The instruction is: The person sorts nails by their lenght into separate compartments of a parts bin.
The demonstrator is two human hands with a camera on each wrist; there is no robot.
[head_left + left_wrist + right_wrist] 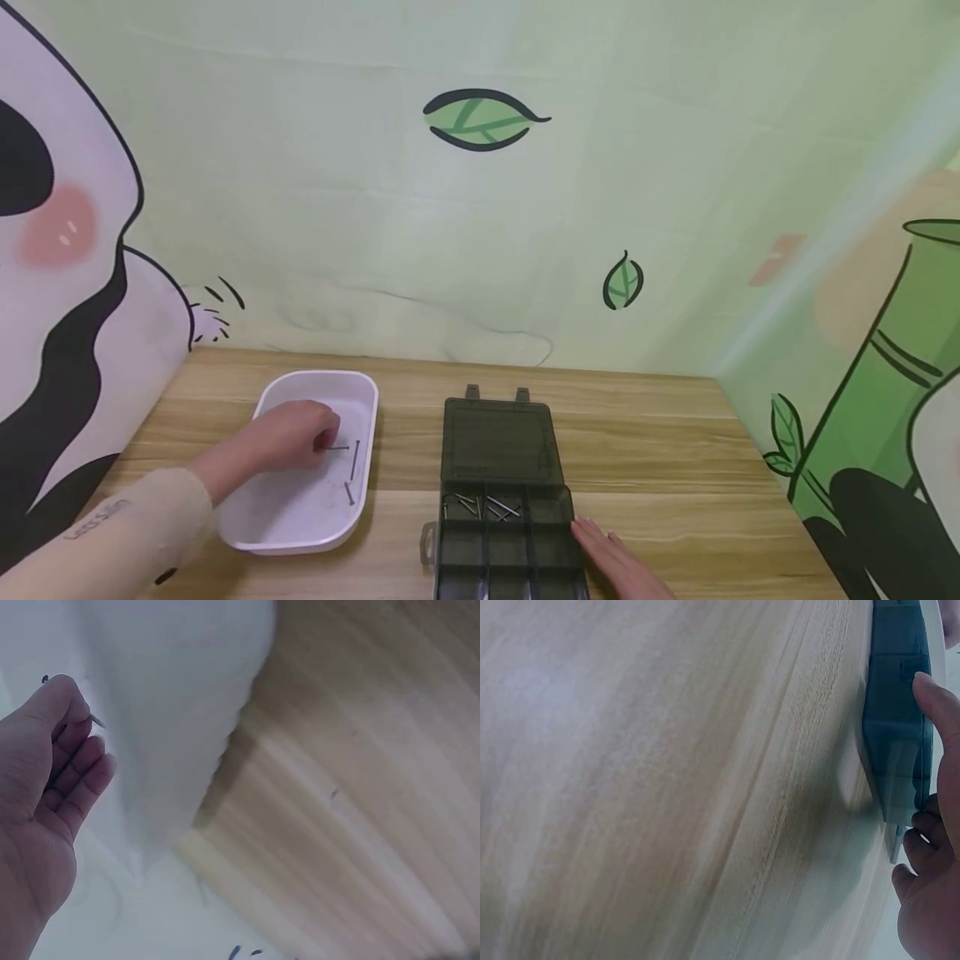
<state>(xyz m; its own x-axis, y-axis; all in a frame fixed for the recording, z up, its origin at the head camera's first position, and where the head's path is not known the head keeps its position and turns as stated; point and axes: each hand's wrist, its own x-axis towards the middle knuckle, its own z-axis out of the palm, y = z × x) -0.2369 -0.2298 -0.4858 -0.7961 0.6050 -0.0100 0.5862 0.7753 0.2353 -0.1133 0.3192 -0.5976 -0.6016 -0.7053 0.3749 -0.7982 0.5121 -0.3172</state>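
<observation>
My left hand (303, 433) reaches into a white tray (288, 546) and pinches a nail (96, 720) between thumb and forefinger; its dark head shows past the thumb in the left wrist view. Two loose nails (355, 460) lie on the tray floor to the right of that hand. A dark see-through compartment box (506, 546) stands with its lid laid back, several nails (502, 507) in its far left and far middle compartments. At the box's right side, my right hand (626, 567) holds the wall, thumb (934, 701) against the outside and other fingers bent near the rim.
Both containers stand on a wood-grain table (637, 450), tray on the left. A latch (427, 543) sticks out from the box's left side, and two tabs top its opened lid (501, 442). A printed cloth backdrop (487, 217) rises behind the table.
</observation>
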